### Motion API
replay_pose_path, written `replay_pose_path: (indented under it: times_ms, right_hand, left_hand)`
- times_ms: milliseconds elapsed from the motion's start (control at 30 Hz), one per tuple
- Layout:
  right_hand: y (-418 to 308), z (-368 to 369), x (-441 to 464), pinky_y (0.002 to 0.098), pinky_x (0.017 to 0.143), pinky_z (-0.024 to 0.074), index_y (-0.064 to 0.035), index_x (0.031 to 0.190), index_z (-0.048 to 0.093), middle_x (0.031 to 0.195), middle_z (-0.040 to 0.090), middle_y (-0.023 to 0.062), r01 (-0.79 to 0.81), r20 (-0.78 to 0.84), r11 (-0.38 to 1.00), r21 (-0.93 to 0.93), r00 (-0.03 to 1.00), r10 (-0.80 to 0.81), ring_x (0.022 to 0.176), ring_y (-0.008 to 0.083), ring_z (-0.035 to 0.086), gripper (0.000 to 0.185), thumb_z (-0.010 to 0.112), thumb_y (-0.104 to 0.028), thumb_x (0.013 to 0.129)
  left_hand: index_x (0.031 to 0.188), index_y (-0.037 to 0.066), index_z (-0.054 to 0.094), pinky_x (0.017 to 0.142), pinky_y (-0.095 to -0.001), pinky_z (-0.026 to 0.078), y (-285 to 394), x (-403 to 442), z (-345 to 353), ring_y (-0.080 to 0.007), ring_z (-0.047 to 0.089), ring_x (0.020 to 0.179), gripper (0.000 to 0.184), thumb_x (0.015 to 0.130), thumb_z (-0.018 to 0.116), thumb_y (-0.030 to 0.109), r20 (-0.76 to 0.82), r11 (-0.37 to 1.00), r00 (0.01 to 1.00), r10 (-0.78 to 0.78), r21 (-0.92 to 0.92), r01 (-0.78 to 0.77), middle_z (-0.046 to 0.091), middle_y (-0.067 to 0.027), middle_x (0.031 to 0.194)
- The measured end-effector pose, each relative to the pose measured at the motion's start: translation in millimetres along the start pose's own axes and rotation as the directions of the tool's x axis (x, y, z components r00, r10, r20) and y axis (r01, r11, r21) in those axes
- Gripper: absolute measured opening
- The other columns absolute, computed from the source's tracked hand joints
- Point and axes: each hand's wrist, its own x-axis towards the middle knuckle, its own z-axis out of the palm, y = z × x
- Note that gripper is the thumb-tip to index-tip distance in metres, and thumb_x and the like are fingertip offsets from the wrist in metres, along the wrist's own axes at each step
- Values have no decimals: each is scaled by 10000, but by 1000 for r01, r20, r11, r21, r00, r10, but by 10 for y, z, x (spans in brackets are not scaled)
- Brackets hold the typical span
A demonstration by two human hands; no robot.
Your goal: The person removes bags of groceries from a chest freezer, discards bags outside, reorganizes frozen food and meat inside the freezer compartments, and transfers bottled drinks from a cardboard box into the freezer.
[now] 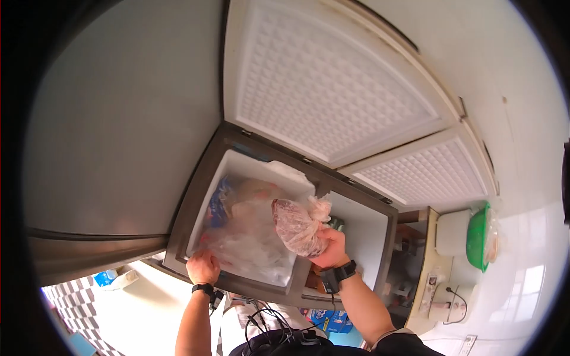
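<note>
A chest freezer (290, 295) stands open before me, with two compartments. My right hand (332, 248) is closed on a knotted clear plastic bag of frozen, dark reddish food (294, 228), held up over the divider between the compartments. My left hand (203, 267) rests on the freezer's front rim at the left compartment, its fingers curled over the edge. Below it, inside that compartment, lie clear plastic bags (252, 252) and a blue package (219, 202). Frost coats the inner walls. Behind the held bag, part of the right compartment's contents is hidden.
Two raised white lids (332, 77) lean back behind the freezer. A tall grey cabinet or appliance (119, 136) stands at the left. To the right are a shelf (409, 249), a green basin (477, 237) and a black cable (464, 305). Blue packages (332, 321) lie below the freezer's front.
</note>
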Motion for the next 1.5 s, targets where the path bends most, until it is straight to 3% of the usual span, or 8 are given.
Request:
replay_pose_path:
  times_ms: [200,267,300,400,633,700,1133,1500]
  right_hand:
    - [126,135,-405,416,926,561,-121,1587,357,1598,396,217,47,136,972,231,988,-80,1324,432,541,721,563,-385,948]
    - [141,158,-460,315,760,577,-139,1606,331,1594,356,290,-6,277,944,329,957,-91,1169,354,631,793,587,-500,948]
    - [164,140,-521,278,733,569,-135,1611,319,1592,310,346,-4,238,921,391,967,-96,1000,268,652,866,605,-582,927]
    - [218,44,-710,284,724,567,-110,1610,308,1601,306,332,7,203,865,502,971,-125,940,244,630,927,608,-637,910]
    - [237,-162,-991,306,772,581,-42,1588,319,1580,350,320,30,171,850,525,975,-140,956,233,635,909,593,-610,933]
    - [247,-157,-1012,289,751,575,19,1532,374,1525,446,310,100,112,880,464,979,-170,917,207,637,757,573,-463,984]
    - [317,-231,-829,317,809,573,-11,1508,440,1485,516,281,101,123,881,463,977,-177,958,210,639,701,577,-442,973]
    - [354,-207,-446,310,849,564,-94,1491,509,1444,601,192,97,118,858,504,977,-180,1002,200,660,570,570,-373,997]
  left_hand:
    - [778,99,653,725,-479,533,-38,-34,38,-347,668,822,92,822,613,170,34,998,999,-5,62,3,690,-110,823]
    - [778,103,666,725,-482,533,-44,-35,53,-351,674,823,110,830,611,183,32,998,999,11,54,-12,697,-114,826]
    - [779,104,668,724,-486,534,-41,-46,57,-355,675,817,115,833,609,188,15,998,1000,5,56,-6,698,-118,821]
    - [790,110,680,713,-496,534,-49,-50,80,-365,677,795,123,838,608,196,15,997,999,-30,66,29,700,-125,813]
    - [775,97,665,697,-505,527,-25,-56,53,-381,670,771,142,854,606,200,-15,999,1000,14,51,-14,686,-150,796]
    - [767,88,654,694,-509,522,-21,-55,40,-383,665,765,157,865,605,200,-6,998,1000,6,57,-6,682,-156,791]
    - [776,81,637,706,-505,518,-64,-65,91,-373,657,785,142,855,608,194,-18,999,1000,-5,54,6,668,-148,790]
    - [774,80,632,718,-487,525,-99,-54,117,-357,651,814,118,838,601,175,10,999,1000,-6,38,5,668,-129,814]
